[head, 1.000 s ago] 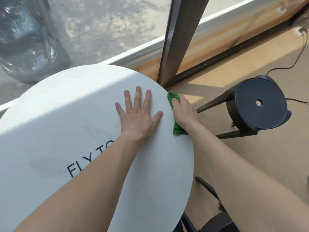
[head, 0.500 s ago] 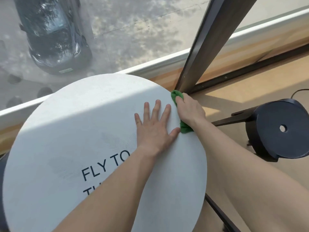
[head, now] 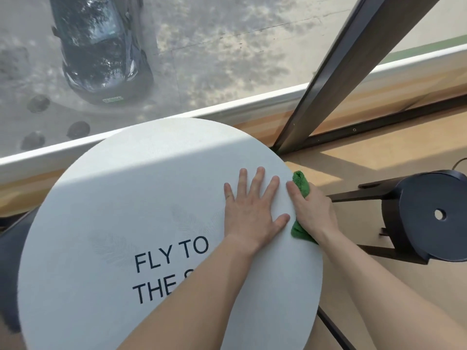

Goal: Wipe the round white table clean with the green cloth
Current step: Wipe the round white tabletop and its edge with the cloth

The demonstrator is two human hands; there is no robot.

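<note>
The round white table fills the lower left and carries dark lettering "FLY TO THE". My left hand lies flat on its right part, fingers spread, holding nothing. My right hand grips the green cloth against the table's right rim. The cloth shows above my fingers and below my palm; its middle is hidden under the hand.
A black round stool with a hole in its seat stands on the wooden floor to the right. A dark slanted window post meets the floor just beyond the table. Another dark seat peeks out at the left edge.
My view has tilted up and left, showing more of the table and window. The right hand with the cloth has slid a little nearer along the rim, away from the window post.
</note>
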